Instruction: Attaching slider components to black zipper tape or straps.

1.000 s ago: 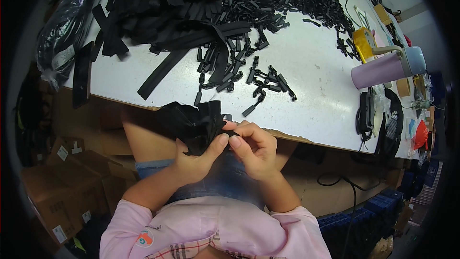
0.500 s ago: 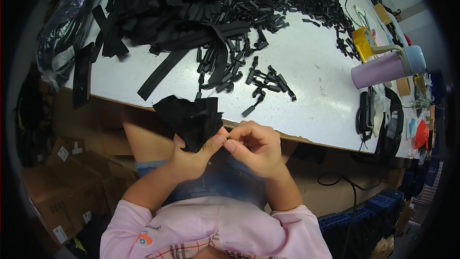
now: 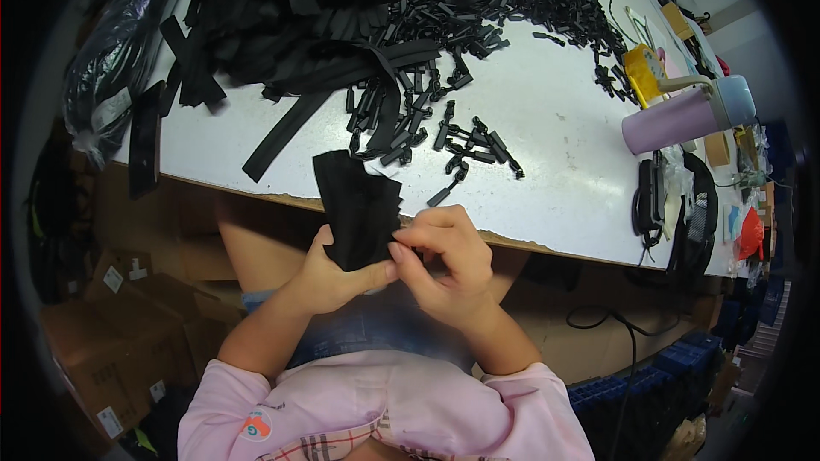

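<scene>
White worktable (image 3: 555, 119): heaped black straps (image 3: 282, 8) and loose buckles (image 3: 465, 149) unprocessed; my left hand (image 3: 329, 277) clamps a strap bundle (image 3: 359, 205), right hand (image 3: 448, 260) fingertips pinched at its edge.

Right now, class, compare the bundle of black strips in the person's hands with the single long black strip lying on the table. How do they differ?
The bundle is a fanned stack of short pieces; the long strip is one piece, much longer. The bundle stands upright, held off the white table in the left hand, with the right hand at its edge; the long strip lies flat and untouched, running to the table's near edge. Both are flat black strapping.
</scene>
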Available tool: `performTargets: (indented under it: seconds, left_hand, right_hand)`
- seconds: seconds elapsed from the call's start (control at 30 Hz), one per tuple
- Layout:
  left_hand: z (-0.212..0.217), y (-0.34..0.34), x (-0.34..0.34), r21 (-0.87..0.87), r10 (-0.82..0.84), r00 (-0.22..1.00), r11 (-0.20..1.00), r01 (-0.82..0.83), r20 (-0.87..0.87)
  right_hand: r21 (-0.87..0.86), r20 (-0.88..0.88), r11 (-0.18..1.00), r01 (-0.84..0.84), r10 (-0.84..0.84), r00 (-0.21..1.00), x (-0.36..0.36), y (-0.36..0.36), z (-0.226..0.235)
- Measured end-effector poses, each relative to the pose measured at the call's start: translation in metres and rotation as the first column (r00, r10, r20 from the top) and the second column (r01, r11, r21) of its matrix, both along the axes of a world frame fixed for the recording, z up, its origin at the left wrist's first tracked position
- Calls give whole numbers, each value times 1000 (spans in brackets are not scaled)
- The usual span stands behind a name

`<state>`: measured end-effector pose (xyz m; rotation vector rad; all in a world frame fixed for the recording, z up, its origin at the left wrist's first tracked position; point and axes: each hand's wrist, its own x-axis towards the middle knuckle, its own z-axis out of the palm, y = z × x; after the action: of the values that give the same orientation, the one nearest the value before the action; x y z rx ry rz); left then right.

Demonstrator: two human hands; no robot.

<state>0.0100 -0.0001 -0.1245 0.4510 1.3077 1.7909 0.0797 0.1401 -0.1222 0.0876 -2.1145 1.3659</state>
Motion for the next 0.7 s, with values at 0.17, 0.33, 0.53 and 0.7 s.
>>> performTargets:
  seconds: [0.17,0.33,0.53,0.7]
  left_hand:
    - [1,6,3,47,77,981,996,-70,-177]
    - [5,6,5,38,159,987,986,-160,15]
    - [7,14,12,77,259,933,966,-248,-248]
    - [4,11,5,112,230,600,967,-228,-766]
  right_hand:
    - [-293,88,945,-146,179,980,6,6,0]
    - [-594,101,797,-106,205,974,9,-2,3]
    - [-601,206,793,-99,274,939,11,4,-3]
    - [-802,165,585,-118,407,898,14,5,-1]
